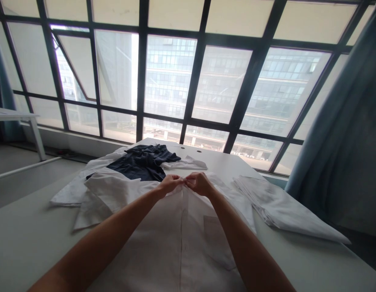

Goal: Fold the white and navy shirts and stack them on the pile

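Observation:
A white button-front shirt (163,239) lies spread on the table, its placket running down the middle and a chest pocket on the right side. At the shirt's far end, by the top of the placket, my left hand (170,183) pinches the cloth. Fingertip to fingertip with it, my right hand (200,183) grips the same spot from the right. Whether a button sits between the fingers is too small to make out. The sleeves spread out on both sides, partly behind my forearms.
Just beyond my hands lies a crumpled dark navy garment (139,162) on other white cloth. Folded white garments (285,207) are stacked at the right of the white table (26,231). A blue curtain (336,150) hangs at the right, and large windows stand behind.

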`<state>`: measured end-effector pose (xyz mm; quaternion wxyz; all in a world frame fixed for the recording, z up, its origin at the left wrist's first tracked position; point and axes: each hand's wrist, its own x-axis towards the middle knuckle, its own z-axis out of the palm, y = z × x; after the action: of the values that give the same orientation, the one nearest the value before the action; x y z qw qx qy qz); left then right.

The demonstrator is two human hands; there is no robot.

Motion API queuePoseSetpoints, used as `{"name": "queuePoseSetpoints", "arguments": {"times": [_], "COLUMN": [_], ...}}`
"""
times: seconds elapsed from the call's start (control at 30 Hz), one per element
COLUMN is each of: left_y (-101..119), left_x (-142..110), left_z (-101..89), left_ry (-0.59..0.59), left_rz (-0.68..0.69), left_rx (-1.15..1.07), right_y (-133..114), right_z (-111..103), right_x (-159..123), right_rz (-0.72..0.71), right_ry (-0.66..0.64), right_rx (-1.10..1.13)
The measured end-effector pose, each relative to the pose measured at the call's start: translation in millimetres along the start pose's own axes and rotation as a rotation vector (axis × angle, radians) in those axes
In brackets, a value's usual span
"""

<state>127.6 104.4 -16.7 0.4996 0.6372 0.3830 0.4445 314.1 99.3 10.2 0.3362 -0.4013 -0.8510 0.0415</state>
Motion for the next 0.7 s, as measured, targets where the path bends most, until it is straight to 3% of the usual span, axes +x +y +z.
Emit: {"name": "queuePoseSetpoints", "arguments": {"times": [0.3,0.5,0.6,0.7], "left_y": [-9.6,-10.3,-6.1,-2.0], "left_x": [10.3,7.6,4.2,2.8], "left_z": [-3.5,-3.1,-1.0,0.8], "left_ry": [-0.009,0.070,0.143,0.139], "left_rz": [0.220,0.319,0.351,0.373], "left_rx": [0.205,0.354,0.406,0.420], "right_y": [-2.7,0.8,4.8,12.0], "right_z": [-3.5,-4.6,-3.6,-1.1], "right_x": [-0.4,0.0,-0.4,-1.4], "right_rz": [-0.066,-0.024,0.036,0.121], "right_ry": [-0.071,-0.056,-0.074,-0.111], "right_rx": [-0.091,0.013,0.101,0.251]}}
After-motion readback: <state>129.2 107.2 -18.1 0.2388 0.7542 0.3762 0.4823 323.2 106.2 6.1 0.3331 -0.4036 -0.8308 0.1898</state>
